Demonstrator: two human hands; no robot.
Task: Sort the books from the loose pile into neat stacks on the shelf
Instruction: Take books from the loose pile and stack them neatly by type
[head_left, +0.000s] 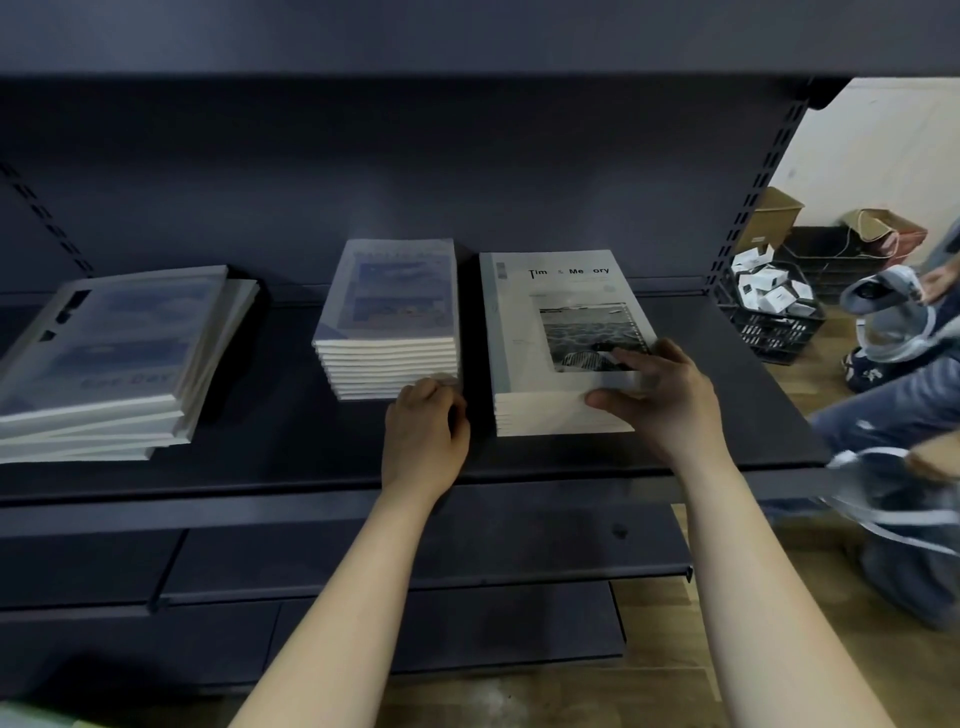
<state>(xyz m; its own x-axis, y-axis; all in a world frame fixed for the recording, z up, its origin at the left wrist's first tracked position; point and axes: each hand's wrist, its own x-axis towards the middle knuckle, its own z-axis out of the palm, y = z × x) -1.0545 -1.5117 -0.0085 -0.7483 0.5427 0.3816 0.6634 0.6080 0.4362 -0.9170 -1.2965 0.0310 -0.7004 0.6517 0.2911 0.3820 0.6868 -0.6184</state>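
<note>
Three stacks of books lie on the dark shelf (727, 374). On the left, a loose stack of grey-blue books (104, 358) has uneven, skewed edges. The middle stack (389, 317) of smaller blue-covered books looks squared up. My left hand (426, 431) rests at that stack's front right corner, fingers curled against the lowest books. The right stack (550, 332) has white covers with a black-and-white photo. My right hand (654, 395) lies on its front right corner, fingers spread on the top cover and thumb against the page edges.
Lower shelves (415, 556) jut out below my forearms. To the right, on the wood floor, stand a black crate of small white boxes (774, 306) and cardboard boxes (769, 218). Another person in jeans (893, 410) crouches close to the shelf's right end.
</note>
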